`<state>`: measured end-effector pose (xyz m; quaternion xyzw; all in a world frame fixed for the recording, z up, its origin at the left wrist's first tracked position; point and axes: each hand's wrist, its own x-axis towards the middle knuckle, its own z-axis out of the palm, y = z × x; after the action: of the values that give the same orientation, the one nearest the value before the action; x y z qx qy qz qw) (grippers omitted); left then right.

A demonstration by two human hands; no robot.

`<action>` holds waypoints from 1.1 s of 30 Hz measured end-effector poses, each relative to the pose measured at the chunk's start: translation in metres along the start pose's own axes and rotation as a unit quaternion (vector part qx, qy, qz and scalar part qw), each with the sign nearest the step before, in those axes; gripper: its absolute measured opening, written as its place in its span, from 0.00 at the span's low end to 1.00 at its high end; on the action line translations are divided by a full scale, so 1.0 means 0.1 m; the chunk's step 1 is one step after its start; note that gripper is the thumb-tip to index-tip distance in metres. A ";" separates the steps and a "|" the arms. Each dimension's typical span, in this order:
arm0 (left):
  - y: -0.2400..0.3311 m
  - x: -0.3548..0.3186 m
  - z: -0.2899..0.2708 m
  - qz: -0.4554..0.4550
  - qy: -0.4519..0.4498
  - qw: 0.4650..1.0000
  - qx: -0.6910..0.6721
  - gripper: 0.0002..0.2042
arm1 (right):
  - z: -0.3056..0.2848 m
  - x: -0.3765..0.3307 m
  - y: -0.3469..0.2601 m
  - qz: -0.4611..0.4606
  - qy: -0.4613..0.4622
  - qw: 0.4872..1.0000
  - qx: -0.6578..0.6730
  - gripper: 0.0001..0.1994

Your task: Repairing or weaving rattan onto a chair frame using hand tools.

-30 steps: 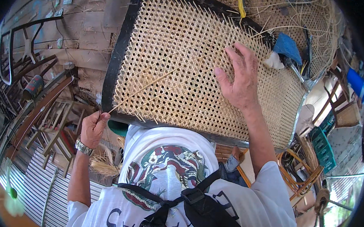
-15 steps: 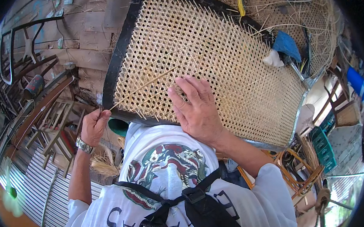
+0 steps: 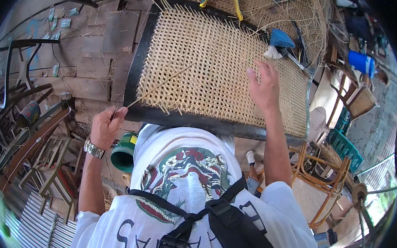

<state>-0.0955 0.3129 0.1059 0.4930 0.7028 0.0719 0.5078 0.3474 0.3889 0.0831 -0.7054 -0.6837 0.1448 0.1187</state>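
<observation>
A woven cane panel [image 3: 212,65] in a black frame [image 3: 162,118] lies in front of me, with loose strand ends along its far and left edges. My left hand [image 3: 107,127] is closed in a pinch by the panel's near left corner. It grips the end of a thin cane strand [image 3: 164,84] that runs diagonally up across the weave. My right hand [image 3: 266,85] is over the right part of the panel, fingers stretched and apart, holding nothing. Just beyond its fingertips lie a white wad [image 3: 272,52] and a blue piece [image 3: 282,38] beside a metal tool.
Yellow-handled pliers [image 3: 236,6] lie past the far edge, near tangled loose cane strands [image 3: 302,16]. A green bucket [image 3: 123,154] stands below my left hand. Wooden chair frames [image 3: 50,169] are at the left, a rattan chair [image 3: 313,192] and teal crate [image 3: 344,148] at the right.
My right hand has lifted off the middle of the weave and moved right and away from me, toward the white wad. My left hand keeps its pinch. The view has shifted.
</observation>
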 end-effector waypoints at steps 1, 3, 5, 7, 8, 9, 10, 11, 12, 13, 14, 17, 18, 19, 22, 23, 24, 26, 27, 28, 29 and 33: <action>0.02 -0.03 -0.05 0.026 0.012 1.000 0.003 0.17 | 0.00 -0.02 -0.12 -0.030 0.013 0.999 0.002 0.18; 0.11 -0.12 -0.12 0.105 0.071 0.992 0.027 0.14 | 0.12 -0.04 -0.49 -0.092 -0.046 0.984 0.143 0.19; 0.25 -0.22 -0.18 0.131 0.090 0.987 0.025 0.10 | 0.24 -0.01 -0.89 -0.204 -0.072 0.955 0.205 0.19; 0.40 -0.39 -0.18 0.134 0.117 0.984 0.019 0.09 | 0.36 0.07 -1.20 -0.312 -0.102 0.918 0.224 0.17; 0.48 -0.48 -0.17 0.135 0.135 0.982 0.013 0.08 | 0.39 0.14 -1.31 -0.312 -0.107 0.916 0.227 0.17; 0.55 -0.55 -0.14 0.130 0.145 0.981 0.018 0.08 | 0.43 0.21 -1.39 -0.325 -0.208 0.882 0.270 0.15; 0.62 -0.59 -0.11 0.126 0.158 0.979 0.004 0.09 | 0.45 0.28 -1.44 -0.341 -0.302 0.832 0.318 0.14; 0.68 -0.61 -0.09 0.128 0.171 0.977 -0.012 0.09 | 0.46 0.36 -1.44 -0.342 -0.306 0.831 0.314 0.14; 0.72 -0.60 -0.07 0.128 0.180 0.975 -0.009 0.10 | 0.46 0.44 -1.43 -0.300 -0.380 0.810 0.332 0.13; 0.76 -0.59 -0.05 0.124 0.187 0.974 -0.004 0.10 | 0.45 0.52 -1.39 -0.255 -0.455 0.780 0.347 0.12; 0.79 -0.56 -0.03 0.109 0.196 0.974 0.005 0.11 | 0.44 0.59 -1.35 -0.240 -0.435 0.786 0.367 0.13; 0.84 -0.47 0.07 0.077 0.226 0.971 0.024 0.15 | 0.28 0.84 -1.02 -0.170 -0.403 0.734 0.519 0.10; 0.85 -0.46 0.13 0.018 0.229 0.973 0.014 0.16 | 0.24 0.90 -0.92 -0.149 -0.365 0.644 0.656 0.11; 0.86 -0.45 0.19 -0.031 0.234 0.972 0.013 0.16 | 0.19 0.95 -0.81 -0.102 -0.327 0.628 0.699 0.10; 0.93 -0.41 0.44 -0.016 0.189 0.982 0.004 0.16 | 0.04 1.13 -0.49 -0.102 -0.351 0.724 0.586 0.09; 0.97 -0.37 0.52 0.007 0.147 0.989 0.025 0.15 | 0.04 1.17 -0.42 -0.105 -0.373 0.752 0.532 0.10; 1.01 -0.31 0.59 0.011 0.149 0.988 0.025 0.15 | 0.07 1.21 -0.39 -0.104 -0.374 0.752 0.533 0.10; 1.09 -0.18 0.72 -0.013 0.048 0.996 -0.078 0.13 | 0.16 1.24 -0.34 -0.178 -0.387 0.851 0.308 0.12; 1.12 -0.11 0.77 -0.014 0.048 0.996 -0.075 0.13 | 0.21 1.23 -0.31 -0.186 -0.387 0.846 0.316 0.12; 1.16 -0.02 0.79 -0.008 0.011 0.997 -0.077 0.12 | 0.28 1.25 -0.31 -0.176 -0.423 0.833 0.310 0.12; 1.18 0.07 0.80 -0.007 -0.028 0.996 -0.082 0.11 | 0.34 1.27 -0.33 -0.163 -0.462 0.817 0.304 0.12; 1.28 0.37 0.83 -0.023 -0.065 0.993 -0.091 0.10 | 0.52 1.34 -0.39 -0.157 -0.492 0.799 0.308 0.08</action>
<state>0.0491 0.3723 0.1202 0.4320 0.6701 0.0922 0.5965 0.2956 0.5227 0.0431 -0.3487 -0.6705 0.6549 -0.0020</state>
